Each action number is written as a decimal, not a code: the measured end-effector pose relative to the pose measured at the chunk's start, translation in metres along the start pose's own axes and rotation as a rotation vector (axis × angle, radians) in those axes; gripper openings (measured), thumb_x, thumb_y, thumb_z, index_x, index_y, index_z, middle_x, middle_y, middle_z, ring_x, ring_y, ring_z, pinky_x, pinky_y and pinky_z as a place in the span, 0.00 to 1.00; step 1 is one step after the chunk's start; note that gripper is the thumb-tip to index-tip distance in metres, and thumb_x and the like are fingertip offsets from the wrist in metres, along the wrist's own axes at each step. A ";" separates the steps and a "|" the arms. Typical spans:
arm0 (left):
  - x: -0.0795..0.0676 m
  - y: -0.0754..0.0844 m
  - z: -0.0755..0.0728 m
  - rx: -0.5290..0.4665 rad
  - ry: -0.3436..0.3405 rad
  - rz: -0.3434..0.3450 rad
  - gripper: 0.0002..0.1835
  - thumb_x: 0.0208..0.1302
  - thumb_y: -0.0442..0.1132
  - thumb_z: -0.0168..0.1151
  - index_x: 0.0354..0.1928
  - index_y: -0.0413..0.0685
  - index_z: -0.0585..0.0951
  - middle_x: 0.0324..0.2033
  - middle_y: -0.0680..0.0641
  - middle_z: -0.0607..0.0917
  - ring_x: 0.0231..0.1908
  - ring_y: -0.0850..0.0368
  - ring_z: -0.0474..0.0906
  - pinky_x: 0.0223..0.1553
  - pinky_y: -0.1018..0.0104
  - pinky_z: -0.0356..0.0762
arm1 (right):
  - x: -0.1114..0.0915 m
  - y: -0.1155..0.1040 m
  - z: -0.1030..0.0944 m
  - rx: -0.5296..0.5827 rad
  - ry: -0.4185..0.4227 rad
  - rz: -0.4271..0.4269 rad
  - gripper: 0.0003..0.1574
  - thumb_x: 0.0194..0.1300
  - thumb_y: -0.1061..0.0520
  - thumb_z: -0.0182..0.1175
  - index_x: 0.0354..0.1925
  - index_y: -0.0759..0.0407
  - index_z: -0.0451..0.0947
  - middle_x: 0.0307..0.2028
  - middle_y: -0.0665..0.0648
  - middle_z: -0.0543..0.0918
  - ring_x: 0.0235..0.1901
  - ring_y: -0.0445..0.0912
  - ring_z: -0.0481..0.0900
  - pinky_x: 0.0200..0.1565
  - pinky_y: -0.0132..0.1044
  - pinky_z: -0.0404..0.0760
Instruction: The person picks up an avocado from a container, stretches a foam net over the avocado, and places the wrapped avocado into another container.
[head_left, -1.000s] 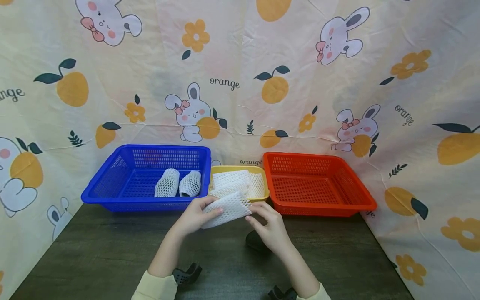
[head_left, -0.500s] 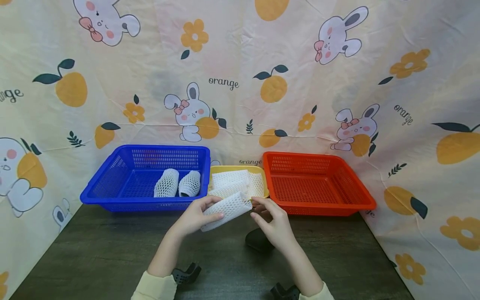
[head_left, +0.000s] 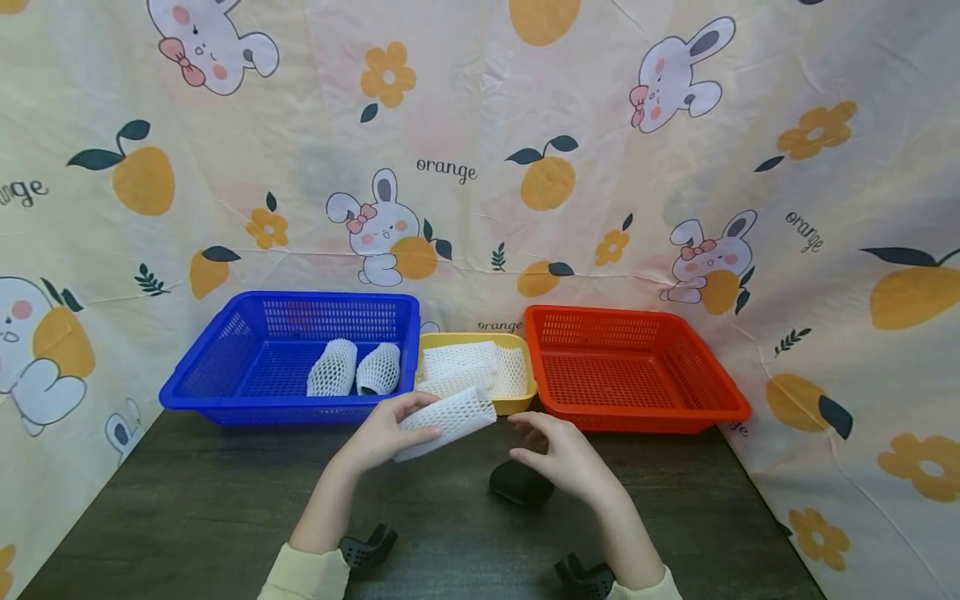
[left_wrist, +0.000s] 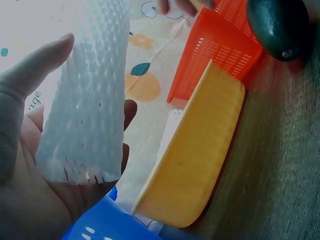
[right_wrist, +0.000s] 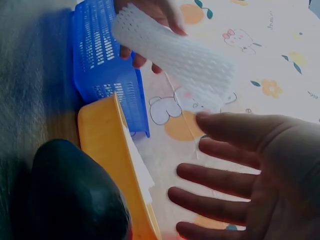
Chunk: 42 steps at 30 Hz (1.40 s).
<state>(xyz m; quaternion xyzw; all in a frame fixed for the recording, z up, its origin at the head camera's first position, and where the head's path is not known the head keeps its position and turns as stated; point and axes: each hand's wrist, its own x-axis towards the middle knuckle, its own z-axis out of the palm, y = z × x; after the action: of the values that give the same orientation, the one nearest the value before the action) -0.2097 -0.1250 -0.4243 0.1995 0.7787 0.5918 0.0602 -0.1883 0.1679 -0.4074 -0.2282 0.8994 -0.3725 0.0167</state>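
Observation:
My left hand [head_left: 378, 433] holds a white foam fruit net [head_left: 450, 423], a tube of mesh, between thumb and fingers. In the left wrist view the net [left_wrist: 87, 100] lies flattened along the palm, its near end slightly spread. Just right of the net's far end is my right hand [head_left: 566, 454], holding nothing. The right wrist view shows the fingers of this hand [right_wrist: 235, 175] apart and relaxed, the thumb near the net's tip in that view. Below it on the table lies a dark green avocado [head_left: 519, 483], smooth and shiny in the left wrist view.
Behind the hands stands a yellow basket [head_left: 517, 406] with several white foam nets [head_left: 461, 360]. At its left, a blue basket [head_left: 285, 412] contains two net-covered pieces [head_left: 333, 367]. A red basket [head_left: 645, 418] stands at its right. A printed cloth [head_left: 480, 208] hangs behind.
My right hand has let go of the net's end and drawn back to the right and down, exposing more of the avocado. The left hand keeps the net, shifted slightly left.

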 end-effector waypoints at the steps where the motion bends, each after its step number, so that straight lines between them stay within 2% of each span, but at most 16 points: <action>1: 0.000 0.000 -0.001 0.002 0.000 -0.003 0.24 0.59 0.42 0.69 0.55 0.40 0.77 0.48 0.43 0.81 0.44 0.50 0.77 0.42 0.58 0.75 | 0.000 0.002 -0.001 0.000 -0.019 0.014 0.27 0.59 0.51 0.68 0.56 0.54 0.76 0.46 0.49 0.81 0.46 0.51 0.79 0.47 0.51 0.76; 6: 0.000 -0.001 -0.004 0.017 0.000 0.003 0.24 0.59 0.42 0.69 0.55 0.41 0.77 0.48 0.43 0.81 0.43 0.51 0.77 0.42 0.58 0.75 | -0.001 0.011 -0.004 -0.003 -0.125 0.059 0.33 0.56 0.52 0.70 0.60 0.55 0.73 0.56 0.58 0.77 0.54 0.58 0.73 0.52 0.57 0.71; 9: 0.000 -0.003 -0.006 0.018 0.003 0.013 0.24 0.59 0.42 0.69 0.55 0.40 0.77 0.48 0.42 0.81 0.43 0.51 0.76 0.42 0.57 0.75 | 0.000 0.017 -0.004 0.008 -0.185 0.074 0.37 0.55 0.53 0.71 0.61 0.56 0.72 0.58 0.62 0.75 0.56 0.59 0.72 0.54 0.58 0.70; 16: 0.000 -0.006 -0.006 0.012 -0.003 0.012 0.24 0.59 0.41 0.69 0.55 0.40 0.77 0.47 0.42 0.81 0.42 0.50 0.77 0.41 0.58 0.75 | 0.001 0.029 -0.002 0.013 -0.282 0.088 0.41 0.51 0.54 0.74 0.62 0.59 0.71 0.58 0.62 0.74 0.55 0.59 0.71 0.53 0.60 0.69; 27: -0.002 -0.006 -0.007 0.018 -0.004 0.022 0.24 0.59 0.42 0.69 0.55 0.40 0.77 0.48 0.42 0.81 0.43 0.50 0.77 0.42 0.58 0.75 | 0.001 0.038 0.000 0.028 -0.356 0.138 0.46 0.48 0.53 0.75 0.64 0.58 0.68 0.60 0.59 0.73 0.56 0.59 0.71 0.53 0.60 0.68; 34: -0.002 -0.007 -0.007 0.018 -0.003 0.008 0.24 0.59 0.40 0.69 0.56 0.40 0.77 0.49 0.41 0.81 0.44 0.49 0.77 0.42 0.58 0.76 | 0.002 0.046 0.004 0.049 -0.365 0.154 0.48 0.47 0.53 0.76 0.64 0.58 0.67 0.57 0.59 0.75 0.55 0.56 0.71 0.53 0.59 0.69; 37: -0.004 -0.001 -0.007 0.022 0.000 -0.001 0.23 0.60 0.39 0.68 0.56 0.40 0.77 0.49 0.41 0.80 0.45 0.48 0.76 0.42 0.57 0.76 | 0.003 0.047 0.005 0.045 -0.366 0.153 0.45 0.47 0.53 0.76 0.61 0.58 0.69 0.54 0.57 0.76 0.53 0.55 0.72 0.53 0.57 0.69; 42: -0.011 0.019 -0.009 0.035 -0.006 -0.011 0.22 0.60 0.37 0.67 0.55 0.36 0.76 0.49 0.38 0.79 0.45 0.46 0.76 0.43 0.55 0.76 | 0.005 0.047 0.005 0.034 -0.364 0.137 0.36 0.46 0.53 0.76 0.53 0.55 0.73 0.48 0.54 0.78 0.48 0.51 0.74 0.50 0.55 0.71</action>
<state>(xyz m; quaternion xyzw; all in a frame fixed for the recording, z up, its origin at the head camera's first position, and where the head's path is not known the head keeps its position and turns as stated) -0.1982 -0.1325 -0.4053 0.1980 0.7900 0.5769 0.0625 -0.2103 0.1918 -0.4424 -0.2296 0.8886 -0.3382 0.2082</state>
